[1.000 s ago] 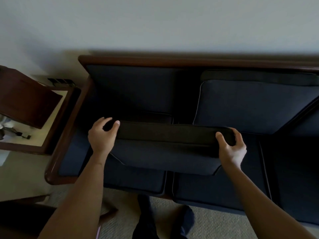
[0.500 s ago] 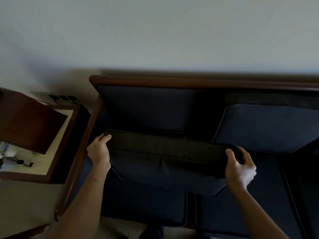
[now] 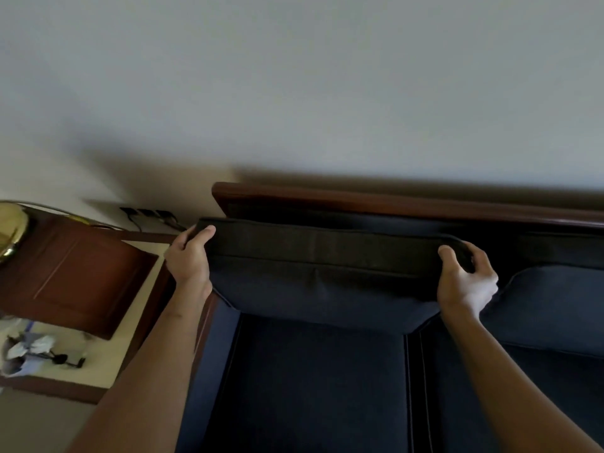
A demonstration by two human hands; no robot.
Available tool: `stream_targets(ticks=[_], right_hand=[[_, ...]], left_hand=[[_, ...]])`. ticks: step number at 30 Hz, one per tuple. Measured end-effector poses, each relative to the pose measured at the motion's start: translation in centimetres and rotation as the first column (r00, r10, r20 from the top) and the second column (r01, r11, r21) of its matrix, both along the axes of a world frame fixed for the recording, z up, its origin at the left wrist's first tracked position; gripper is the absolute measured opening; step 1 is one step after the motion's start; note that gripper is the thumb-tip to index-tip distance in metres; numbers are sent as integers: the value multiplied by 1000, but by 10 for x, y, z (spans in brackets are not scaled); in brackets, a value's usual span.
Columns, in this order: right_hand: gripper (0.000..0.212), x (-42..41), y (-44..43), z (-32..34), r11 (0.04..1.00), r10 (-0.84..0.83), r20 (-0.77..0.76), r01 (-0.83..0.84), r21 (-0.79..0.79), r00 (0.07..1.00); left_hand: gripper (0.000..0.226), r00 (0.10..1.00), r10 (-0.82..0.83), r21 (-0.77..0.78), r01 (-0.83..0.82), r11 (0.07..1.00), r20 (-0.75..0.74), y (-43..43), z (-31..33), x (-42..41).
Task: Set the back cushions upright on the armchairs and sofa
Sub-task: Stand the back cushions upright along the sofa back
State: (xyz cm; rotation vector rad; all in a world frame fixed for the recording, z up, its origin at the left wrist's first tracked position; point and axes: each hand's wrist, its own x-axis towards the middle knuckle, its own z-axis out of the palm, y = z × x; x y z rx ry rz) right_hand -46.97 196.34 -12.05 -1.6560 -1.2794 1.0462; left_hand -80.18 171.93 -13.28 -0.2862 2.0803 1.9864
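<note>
A dark navy back cushion (image 3: 323, 289) with a black top band is held up against the sofa's wooden-topped backrest (image 3: 392, 204), above the left seat cushion (image 3: 313, 380). My left hand (image 3: 189, 256) grips the cushion's top left corner. My right hand (image 3: 464, 276) grips its top right corner. A second back cushion (image 3: 549, 308) leans against the backrest on the right, partly behind my right hand.
A wooden side table (image 3: 108, 348) with a pale top stands left of the sofa, holding small items and a brown panel (image 3: 72, 276). A brass lamp part (image 3: 11, 230) shows at the far left. Wall sockets (image 3: 147, 212) sit behind the table.
Both hands have lifted the cushion from the seat and carried it back toward the backrest. The view has tilted up toward the wall.
</note>
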Motion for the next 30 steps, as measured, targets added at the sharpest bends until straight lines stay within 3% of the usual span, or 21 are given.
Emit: stream_targets(ticks=[7,11,22,25,28,30], right_hand=[[40,-51,44,-27,999,45,74,-45,0,996],[40,-64,57,-47,999,35,102,-34,-4,994],[40,-78,69,-81,993,-32,240,3,118,970],[42,-64,70,-78,990,79,291,-110,91,953],[51,-42,67,-65,952,282,363,-305,7,888],[52,-23,56,-57,905,397,379,-425,-11,836]], left_hand=[[41,997,-55,-98,61,993,62,33,-36,-43],[29,984,-179,-129,177,976,-10,58,-52,-62],[46,907,-373,-589,195,784,-196,90,-63,-57],[48,894,-388,-692,135,710,-224,88,-58,-29],[57,849,-491,-784,168,597,-193,87,-52,11],[60,808,-560,-785,225,578,-181,92,-45,45]])
